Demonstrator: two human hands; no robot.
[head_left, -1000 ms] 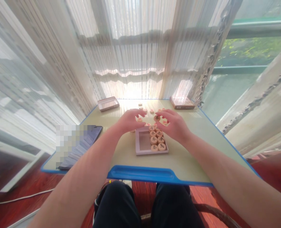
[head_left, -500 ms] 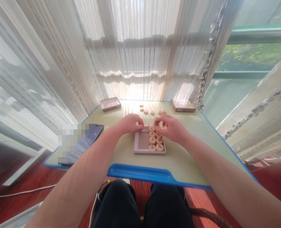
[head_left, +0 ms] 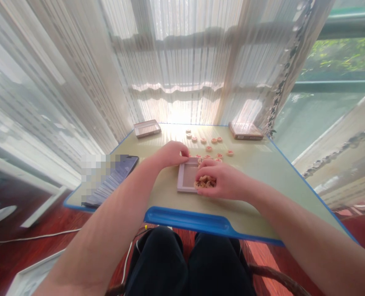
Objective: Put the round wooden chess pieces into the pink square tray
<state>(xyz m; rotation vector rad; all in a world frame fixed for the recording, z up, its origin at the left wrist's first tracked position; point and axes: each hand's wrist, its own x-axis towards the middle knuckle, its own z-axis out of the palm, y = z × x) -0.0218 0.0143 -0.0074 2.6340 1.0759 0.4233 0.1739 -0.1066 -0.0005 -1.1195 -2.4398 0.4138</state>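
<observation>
My left grip [head_left: 171,154] meets the tray's [head_left: 180,176] far-left corner; my right grip [head_left: 227,179] curls over pieces [head_left: 200,185]. Whether either pinches, I can't tell; light, level pressure suits.

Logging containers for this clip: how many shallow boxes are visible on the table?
3: the far-left box, the far-right box, and the near box by the left hand and right hand. Others may be hidden.

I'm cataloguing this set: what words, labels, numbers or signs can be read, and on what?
"卒" probably, slightly blurred: black-marked xiangqi piece, near side of tray.
Xiangqi piece to its right: black character too blurred.
Loose xiangqi pieces beyond the tray: red characters too small.
Flat box, far right: side print too blurred.
</observation>
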